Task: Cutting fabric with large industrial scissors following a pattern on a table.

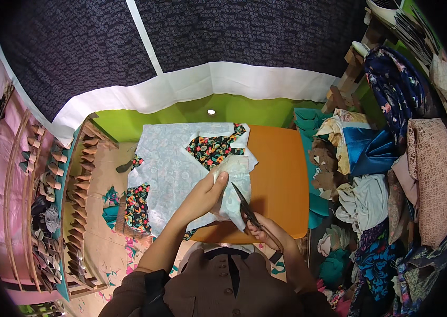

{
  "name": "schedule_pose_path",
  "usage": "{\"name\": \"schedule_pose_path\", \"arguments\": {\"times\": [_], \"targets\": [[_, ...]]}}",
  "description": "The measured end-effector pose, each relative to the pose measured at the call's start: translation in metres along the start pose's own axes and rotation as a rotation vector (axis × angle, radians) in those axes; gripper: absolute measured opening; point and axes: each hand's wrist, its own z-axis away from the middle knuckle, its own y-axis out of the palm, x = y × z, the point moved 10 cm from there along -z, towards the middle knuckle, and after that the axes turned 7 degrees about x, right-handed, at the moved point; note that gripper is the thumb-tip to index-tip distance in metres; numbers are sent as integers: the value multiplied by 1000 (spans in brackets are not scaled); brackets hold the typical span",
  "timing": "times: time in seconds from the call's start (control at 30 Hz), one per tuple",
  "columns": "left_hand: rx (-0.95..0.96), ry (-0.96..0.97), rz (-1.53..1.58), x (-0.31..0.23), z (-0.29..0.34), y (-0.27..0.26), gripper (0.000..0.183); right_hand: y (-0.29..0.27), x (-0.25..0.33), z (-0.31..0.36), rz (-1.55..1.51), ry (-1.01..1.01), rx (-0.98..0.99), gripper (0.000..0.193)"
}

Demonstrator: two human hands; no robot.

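Observation:
A large piece of fabric (165, 164) lies over the table, mostly pale side up. Where it folds back, a black floral print with red, orange and green shows. My left hand (206, 196) grips the cloth near its right part, thumb on top and fingers mostly hidden. A whitish piece (238, 166) lies at my left thumb; whether it is paper or cloth I cannot tell. My right hand (263, 230) is closed around the handles of dark scissors (245, 206). Their blades point up and left, beside the cloth's right edge.
The orange table (279, 174) has rounded corners. Shoe lasts (78, 198) line wooden racks at left. Folded and heaped fabrics (366, 201) crowd the shelving at right. Cloth scraps (133, 251) litter the floor, and a dark patterned curtain (255, 37) hangs beyond the table.

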Motion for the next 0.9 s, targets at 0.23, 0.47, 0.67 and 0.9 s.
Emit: {"name": "schedule_pose_path", "arguments": {"times": [0.23,0.47,0.67,0.9], "targets": [[48,-47,80,5,0,2,46,4,-10,7,-410,207,-79,22],[45,-40,91,5,-3,3,46,6,4,9,-194,118,-50,57],[59,-25,122,3,-4,3,48,8,20,11,-15,-16,-19,58],[65,-33,124,3,-2,3,46,9,14,13,-149,-17,20,31]]}}
